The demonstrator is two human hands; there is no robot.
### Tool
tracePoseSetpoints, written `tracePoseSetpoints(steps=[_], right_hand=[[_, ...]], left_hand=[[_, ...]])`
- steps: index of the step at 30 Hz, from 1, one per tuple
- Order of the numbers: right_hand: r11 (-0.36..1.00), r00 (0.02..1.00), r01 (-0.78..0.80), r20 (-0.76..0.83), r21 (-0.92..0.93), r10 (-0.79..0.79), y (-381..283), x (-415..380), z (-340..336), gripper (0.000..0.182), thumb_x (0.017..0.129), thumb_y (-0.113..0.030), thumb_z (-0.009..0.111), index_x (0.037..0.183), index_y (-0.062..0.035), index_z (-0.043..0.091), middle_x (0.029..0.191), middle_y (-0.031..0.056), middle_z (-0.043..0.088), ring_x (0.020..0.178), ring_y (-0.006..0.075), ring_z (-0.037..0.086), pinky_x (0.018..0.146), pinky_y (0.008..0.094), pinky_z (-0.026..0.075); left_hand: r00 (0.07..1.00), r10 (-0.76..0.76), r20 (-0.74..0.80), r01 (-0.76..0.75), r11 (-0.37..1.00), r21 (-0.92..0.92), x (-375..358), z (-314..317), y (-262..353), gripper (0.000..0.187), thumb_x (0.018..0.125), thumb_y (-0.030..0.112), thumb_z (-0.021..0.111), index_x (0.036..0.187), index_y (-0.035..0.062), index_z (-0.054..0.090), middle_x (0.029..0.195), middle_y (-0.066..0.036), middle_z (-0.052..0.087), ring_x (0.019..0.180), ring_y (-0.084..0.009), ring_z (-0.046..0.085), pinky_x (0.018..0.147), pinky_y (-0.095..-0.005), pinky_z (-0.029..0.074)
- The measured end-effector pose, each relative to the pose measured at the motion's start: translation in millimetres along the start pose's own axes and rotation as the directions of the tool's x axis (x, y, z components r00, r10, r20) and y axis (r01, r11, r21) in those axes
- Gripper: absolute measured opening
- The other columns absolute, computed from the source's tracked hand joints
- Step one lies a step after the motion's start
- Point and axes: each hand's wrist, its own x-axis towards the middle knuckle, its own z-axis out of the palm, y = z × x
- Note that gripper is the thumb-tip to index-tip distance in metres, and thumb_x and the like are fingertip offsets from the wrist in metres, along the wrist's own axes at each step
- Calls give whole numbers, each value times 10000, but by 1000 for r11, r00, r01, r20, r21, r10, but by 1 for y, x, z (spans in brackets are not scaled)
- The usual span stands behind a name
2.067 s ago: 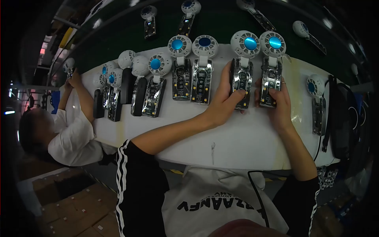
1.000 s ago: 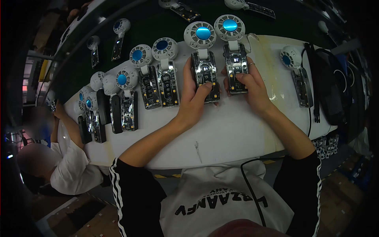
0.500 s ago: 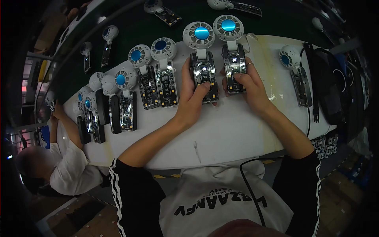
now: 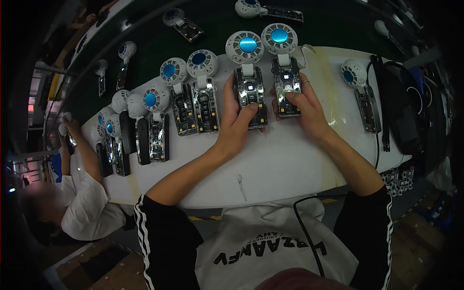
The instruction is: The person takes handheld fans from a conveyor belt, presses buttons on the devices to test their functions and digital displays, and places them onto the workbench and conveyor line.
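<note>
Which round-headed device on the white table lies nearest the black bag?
The rightmost device on the white table, beside the black strap. It lies alone, right of the right hand; the others are held or left of the left hand.

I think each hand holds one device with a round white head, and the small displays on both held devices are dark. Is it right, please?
Not quite: the displays are lit white, as the head view shows, on both the left device and the right device. The left hand and right hand do hold one each, with round white heads.
</note>
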Motion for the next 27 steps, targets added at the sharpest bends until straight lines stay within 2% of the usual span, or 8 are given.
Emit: tracePoseSetpoints(steps=[4, 6, 11, 16, 23, 25, 26, 27], right_hand=[[998, 999, 40, -12, -46, -41, 8, 2, -4, 491, 842, -109, 395, 1311, -56, 258, 1066, 131, 566, 823, 170, 588, 673, 320, 512], [999, 1000, 28, -5, -17, -28, 5, 2, -3, 486, 841, -109, 397, 1305, -56, 263, 1067, 132, 565, 825, 170, 588, 671, 318, 511], [999, 999, 30, 13, 18, -30, 3, 1, -3, 481, 837, -106, 403, 1297, -55, 270, 1071, 135, 562, 826, 175, 587, 662, 316, 508], [997, 998, 54, 34, 49, -56, 3, 0, -3, 550, 803, -90, 420, 1322, -55, 240, 1073, 139, 559, 847, 183, 579, 681, 330, 505], [997, 997, 49, 55, 55, -52, 10, 4, -9, 602, 766, -71, 419, 1337, -73, 224, 1087, 139, 537, 860, 196, 570, 702, 345, 497], [997, 999, 43, 24, 71, -45, 12, 4, -8, 579, 758, -79, 425, 1313, -73, 259, 1080, 133, 530, 850, 195, 568, 698, 344, 494], [996, 995, 59, 77, 67, -65, 12, 5, -7, 579, 758, -79, 425, 1313, -73, 259, 1080, 133, 530, 850, 195, 568, 698, 344, 494], [995, 997, 61, 50, 83, -65, 11, 4, -7, 554, 755, -85, 428, 1290, -73, 283, 1071, 128, 532, 843, 195, 567, 690, 342, 495]], left_hand=[[1000, 28, -11, -28, 998, 56, 0, 0, -1, 702, 806, 42, 404, 1405, 130, 48, 1194, -181, 445, 825, -232, 579, 513, -324, 516], [1000, -10, -9, 10, 1000, -25, -1, 2, 3, 701, 804, 41, 401, 1406, 137, 54, 1190, -180, 446, 821, -231, 579, 509, -325, 512], [1000, -7, -1, 7, 1000, -30, -1, 2, 2, 696, 806, 44, 397, 1408, 140, 62, 1190, -181, 446, 825, -233, 577, 511, -327, 513], [1000, 0, -12, 0, 1000, -25, -1, 2, 2, 705, 794, 46, 401, 1408, 133, 65, 1190, -181, 446, 832, -236, 575, 516, -330, 516], [1000, 25, 14, -25, 1000, -15, -2, -1, 1, 800, 744, 34, 430, 1416, 130, 8, 1199, -182, 449, 846, -232, 575, 537, -333, 525], [999, 35, 22, -34, 999, -27, -1, -3, -3, 814, 751, 16, 424, 1424, 139, -17, 1178, -171, 452, 846, -220, 569, 543, -330, 521], [999, 43, 27, -42, 999, -26, -1, -5, -6, 818, 756, 9, 423, 1426, 144, -26, 1179, -166, 445, 851, -213, 565, 549, -327, 519], [998, 51, 30, -50, 998, -26, -3, -5, -6, 803, 773, 10, 453, 1427, 114, -2, 1284, -118, 339, 1009, -161, 451, 750, -259, 472]])
